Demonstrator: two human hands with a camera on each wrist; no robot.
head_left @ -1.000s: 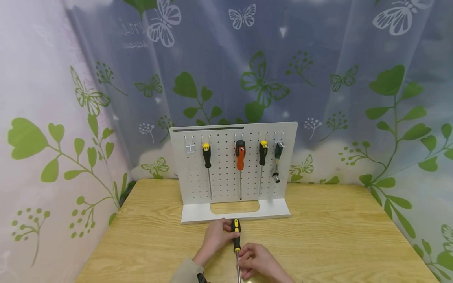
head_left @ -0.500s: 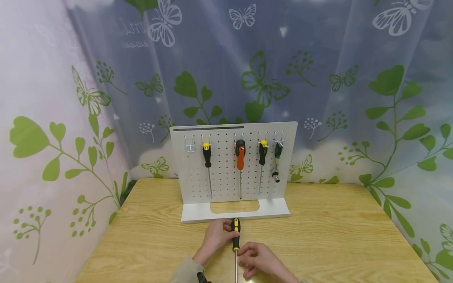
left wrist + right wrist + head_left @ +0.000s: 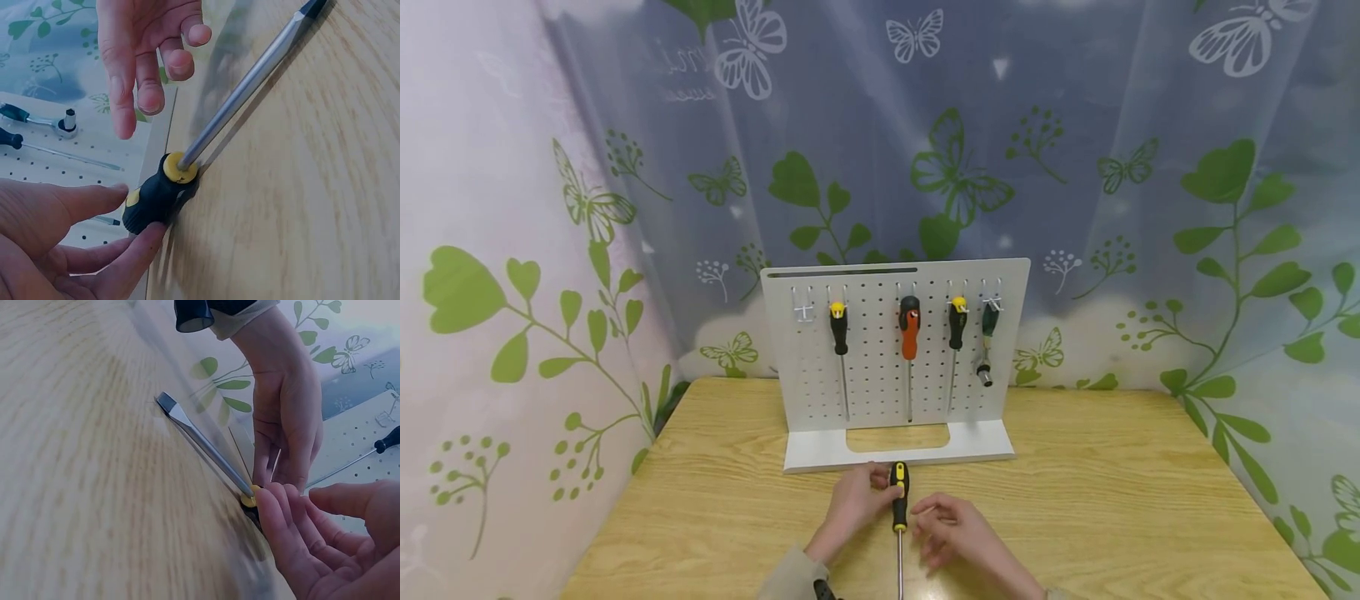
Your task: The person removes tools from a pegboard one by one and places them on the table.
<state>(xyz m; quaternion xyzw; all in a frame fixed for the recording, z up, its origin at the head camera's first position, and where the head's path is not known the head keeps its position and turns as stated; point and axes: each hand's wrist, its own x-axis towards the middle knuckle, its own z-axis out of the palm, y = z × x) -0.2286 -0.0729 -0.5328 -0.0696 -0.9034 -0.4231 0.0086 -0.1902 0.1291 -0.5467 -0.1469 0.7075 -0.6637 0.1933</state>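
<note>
A flat-blade screwdriver (image 3: 898, 510) with a black and yellow handle lies on the wooden table in front of the pegboard, its shaft (image 3: 244, 94) pointing toward the person. My left hand (image 3: 852, 504) pinches the handle between thumb and fingers from the left side. In the left wrist view, the thumb sits on the handle's upper side and a fingertip on its lower side. To the right of the handle is my right hand (image 3: 961, 532), holding nothing. Its loosely bent fingers (image 3: 150, 81) hover apart from the handle and shaft.
A white pegboard (image 3: 880, 392) stands behind the hands. From its hooks hang two black screwdrivers with yellow ends, an orange screwdriver (image 3: 910, 333) and a ratchet wrench (image 3: 988, 333). Another hook (image 3: 803, 312) is at the board's left. A patterned curtain (image 3: 865, 100) surrounds the table.
My right hand has come off the screwdriver's shaft and moved slightly up and right. The shaft has swung a little left, now pointing straight toward the person. My left hand keeps its pinch.
</note>
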